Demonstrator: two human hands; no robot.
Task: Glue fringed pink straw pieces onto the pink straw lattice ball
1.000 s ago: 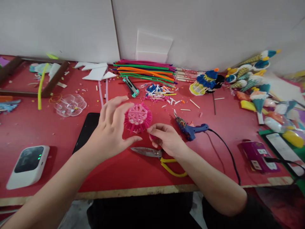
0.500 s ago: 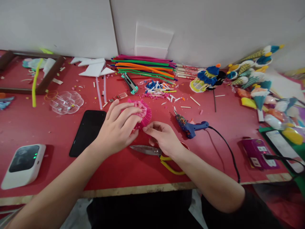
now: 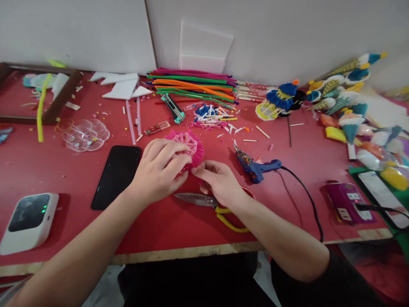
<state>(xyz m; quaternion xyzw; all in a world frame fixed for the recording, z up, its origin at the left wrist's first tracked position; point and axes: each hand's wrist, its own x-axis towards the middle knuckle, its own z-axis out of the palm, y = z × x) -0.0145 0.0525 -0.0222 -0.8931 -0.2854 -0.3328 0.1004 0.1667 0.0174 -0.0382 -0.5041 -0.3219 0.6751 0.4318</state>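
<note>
A round pink craft piece (image 3: pixel 197 150) with a fringed rim and pale pink sticks is in the middle of the view. My left hand (image 3: pixel 161 170) is closed around its left side, covering part of it. At its lower edge, my right hand (image 3: pixel 217 179) pinches with thumb and forefinger; the pinched bit is too small to make out. Scissors (image 3: pixel 196 199) with yellow handles lie on the table partly beneath my right hand. To the right rests a blue glue gun (image 3: pixel 255 167), and a black phone (image 3: pixel 116 177) lies left of my left hand.
Pipe cleaners (image 3: pixel 194 87), a cutter (image 3: pixel 173 108) and cut bits (image 3: pixel 212 115) lie toward the wall. A blue craft figure (image 3: pixel 281 100) stands at the back right, near a purple power box (image 3: pixel 349 202). A white device (image 3: pixel 28 221) sits front left.
The fingers of my left hand have come down and closed more, showing more of the pink piece's top. The view has shifted slightly.
</note>
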